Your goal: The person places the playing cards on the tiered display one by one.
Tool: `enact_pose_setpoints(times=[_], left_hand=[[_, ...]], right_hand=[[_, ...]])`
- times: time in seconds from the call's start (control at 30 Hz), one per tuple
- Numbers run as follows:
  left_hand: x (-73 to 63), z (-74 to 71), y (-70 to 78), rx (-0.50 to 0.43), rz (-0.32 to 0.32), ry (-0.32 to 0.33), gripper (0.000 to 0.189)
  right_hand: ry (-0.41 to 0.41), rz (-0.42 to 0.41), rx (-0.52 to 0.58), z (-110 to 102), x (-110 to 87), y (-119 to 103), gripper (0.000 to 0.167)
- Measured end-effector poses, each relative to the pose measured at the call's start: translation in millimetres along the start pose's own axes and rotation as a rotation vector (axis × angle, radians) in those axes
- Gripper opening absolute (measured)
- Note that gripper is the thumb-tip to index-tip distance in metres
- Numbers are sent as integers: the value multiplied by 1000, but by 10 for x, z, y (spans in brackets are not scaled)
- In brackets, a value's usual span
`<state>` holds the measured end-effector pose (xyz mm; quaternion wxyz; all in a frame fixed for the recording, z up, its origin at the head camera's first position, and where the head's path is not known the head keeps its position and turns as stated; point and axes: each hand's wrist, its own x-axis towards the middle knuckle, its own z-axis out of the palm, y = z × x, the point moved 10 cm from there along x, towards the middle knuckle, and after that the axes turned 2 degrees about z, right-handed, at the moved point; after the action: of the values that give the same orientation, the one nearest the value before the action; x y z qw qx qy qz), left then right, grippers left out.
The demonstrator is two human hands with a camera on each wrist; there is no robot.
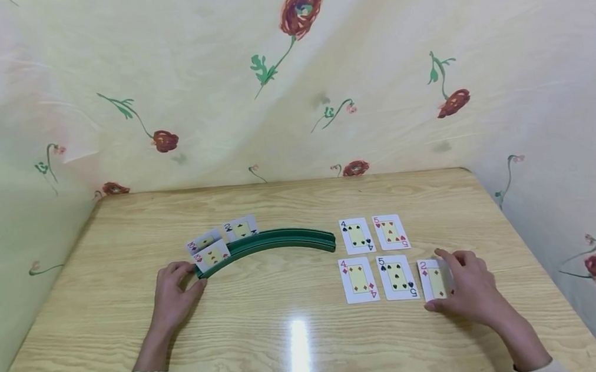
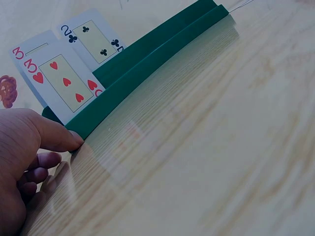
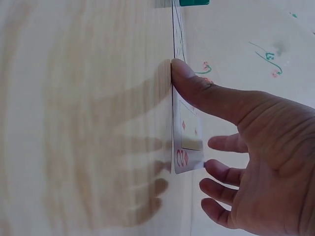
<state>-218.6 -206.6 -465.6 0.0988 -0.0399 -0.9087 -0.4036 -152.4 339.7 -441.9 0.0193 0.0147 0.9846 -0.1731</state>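
My left hand (image 1: 173,297) is at the left end of a curved green card holder (image 1: 281,239), thumb and forefinger about that end. The three of hearts (image 2: 66,81) leans in its front slot. Behind that stand another three (image 2: 33,43), mostly covered, and the two of clubs (image 2: 91,39). On the right, my right hand (image 1: 469,286) holds the two of diamonds (image 1: 434,280) by its near and far edges, thumb on the near one. In the right wrist view this card (image 3: 189,130) looks slightly tilted against the table, and the other fingers are spread.
Left of the right hand lie several face-up cards in two rows: the four of spades (image 1: 357,236) and five of hearts (image 1: 391,232) behind, the four of diamonds (image 1: 358,280) and five of spades (image 1: 398,277) in front. A flowered cloth (image 1: 203,70) hangs round the wooden table (image 1: 248,344).
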Motion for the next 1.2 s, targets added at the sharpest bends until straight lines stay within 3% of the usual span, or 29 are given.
enact_pose_setpoints(times=[0.17,0.57,0.87,1.03,1.2], left_hand=[[4,3,1,-1,2,0,30],[-9,-1,7,5,13,14,29],[-9,-13,16,5,31,23,28],[-3,-15,16,0,34,21,29],[-3,-14,16,-2,40,24,28]], right_hand=[[19,12,-18,-39,-1,4,117],[108,-6,-81,-133,-10,24,103],[22,40,-82,-114,2,61,104],[23,63,-47,-168,15,68,88],[137,32,30,-326,-18,53,56]])
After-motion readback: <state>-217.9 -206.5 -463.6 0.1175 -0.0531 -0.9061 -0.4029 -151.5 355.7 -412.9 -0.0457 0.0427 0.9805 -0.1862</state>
